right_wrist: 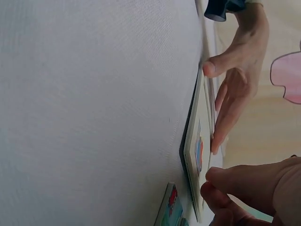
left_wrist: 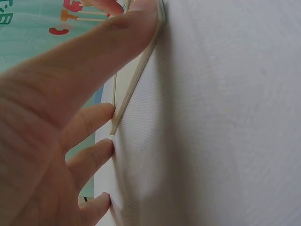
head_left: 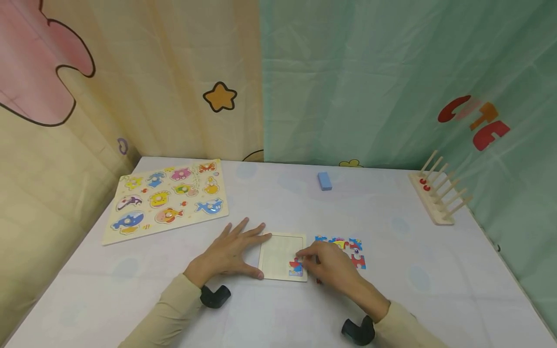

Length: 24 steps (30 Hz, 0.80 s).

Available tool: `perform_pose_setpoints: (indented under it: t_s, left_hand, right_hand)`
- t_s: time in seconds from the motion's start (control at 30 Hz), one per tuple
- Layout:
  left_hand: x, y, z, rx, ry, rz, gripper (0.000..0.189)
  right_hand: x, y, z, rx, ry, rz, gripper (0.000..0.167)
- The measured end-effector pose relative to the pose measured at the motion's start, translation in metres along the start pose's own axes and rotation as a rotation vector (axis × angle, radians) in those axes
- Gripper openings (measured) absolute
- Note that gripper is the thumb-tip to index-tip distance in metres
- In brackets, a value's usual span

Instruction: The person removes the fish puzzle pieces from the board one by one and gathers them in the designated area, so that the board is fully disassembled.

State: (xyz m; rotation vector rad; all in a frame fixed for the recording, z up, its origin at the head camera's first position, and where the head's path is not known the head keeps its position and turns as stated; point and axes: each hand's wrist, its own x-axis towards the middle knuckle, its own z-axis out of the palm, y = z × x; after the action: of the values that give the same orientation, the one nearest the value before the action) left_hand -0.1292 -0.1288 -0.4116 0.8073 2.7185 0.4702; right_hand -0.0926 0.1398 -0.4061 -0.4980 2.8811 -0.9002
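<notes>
A shallow wooden puzzle tray (head_left: 278, 251) lies in front of me, with a red and blue jigsaw piece (head_left: 296, 270) in its lower right corner. My left hand (head_left: 232, 251) is spread at the tray's left side, thumb at the near corner and index finger at the far one. At the tray's right side, my right hand (head_left: 332, 266) has thumb and index finger pinched together at the jigsaw piece's upper edge; the fingertips hide the exact grip. Several loose jigsaw pieces (head_left: 358, 261) lie to the right of the tray, partly behind the right hand.
A peg puzzle board (head_left: 150, 224) with animal shapes lies at the back left. A blue block (head_left: 324, 181) sits toward the table's far edge. On the right stands a wooden rack (head_left: 441, 217) with upright pegs and red beads. Curtains hang behind the table.
</notes>
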Motion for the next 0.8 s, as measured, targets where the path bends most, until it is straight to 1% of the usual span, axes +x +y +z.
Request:
perform_pose_setpoints:
  t_s: [0.1,0.3,0.53,0.7,0.8]
  left_hand:
    - [-0.0002,0.0,0.0002,0.001,0.001,0.001,0.093]
    - [-0.0003,-0.0008,0.0007,-0.002,0.003,0.0,0.093]
    - [0.0003,-0.0009,0.0008,-0.002,-0.002,-0.004,0.094]
    - [0.0004,-0.0006,0.0005,0.0,-0.002,-0.001,0.093]
    - [0.0005,-0.0004,0.0003,0.002,-0.003,0.001,0.094]
  right_hand:
    - [0.0019,-0.0018,0.0019,-0.012,-0.015,-0.038,0.018]
    - [0.0032,-0.0024,0.0039,-0.003,-0.031,-0.046,0.018]
    - [0.0041,-0.0011,0.0042,0.007,-0.025,-0.062,0.013]
    - [0.0036,-0.001,0.0014,0.061,-0.044,-0.052,0.014]
    - [0.0032,-0.0013,-0.001,0.094,-0.039,-0.043,0.014]
